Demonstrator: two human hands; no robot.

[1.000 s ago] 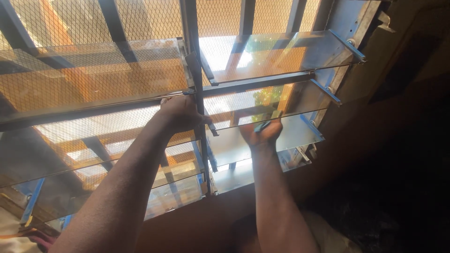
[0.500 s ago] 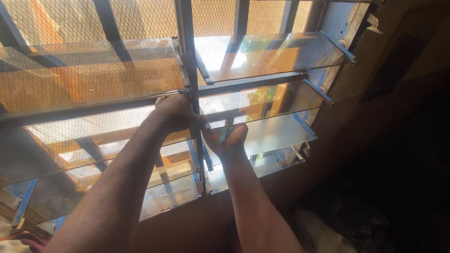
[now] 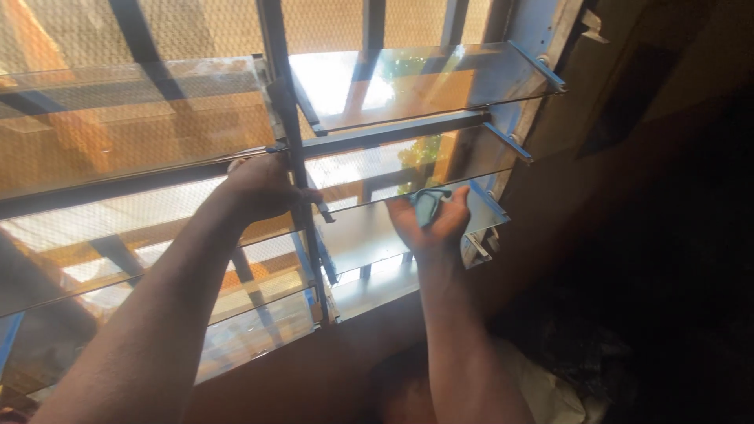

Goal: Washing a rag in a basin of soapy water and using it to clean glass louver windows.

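Louvre panes fill the head view: rows of tilted glass slats set in a metal window frame (image 3: 542, 47), with a wire mesh screen (image 3: 196, 23) and dark bars behind them. A vertical metal mullion (image 3: 302, 188) splits the window into a left and a right bank.

On the left bank, the left hand (image 3: 263, 188) is curled against the mullion at the end of a glass slat (image 3: 118, 118), its fingers wrapped close around the upright; whether they pinch the glass edge as well I cannot tell.

On the right bank, the right hand (image 3: 428, 220) lies palm up under the middle slat (image 3: 377, 169), fingers half open and cupped around a small bluish-green cloth (image 3: 428, 202), which it holds bunched against the underside of the glass. Just below the hand sits the lower slat (image 3: 369, 235), tilted outward, with its metal end clip (image 3: 491, 204) near the fingertips. Above, the top slat (image 3: 408, 78) catches bright sunlight.

Both forearms reach up from the bottom of the picture, and a shadowed wall (image 3: 667, 157) stands right of the frame.
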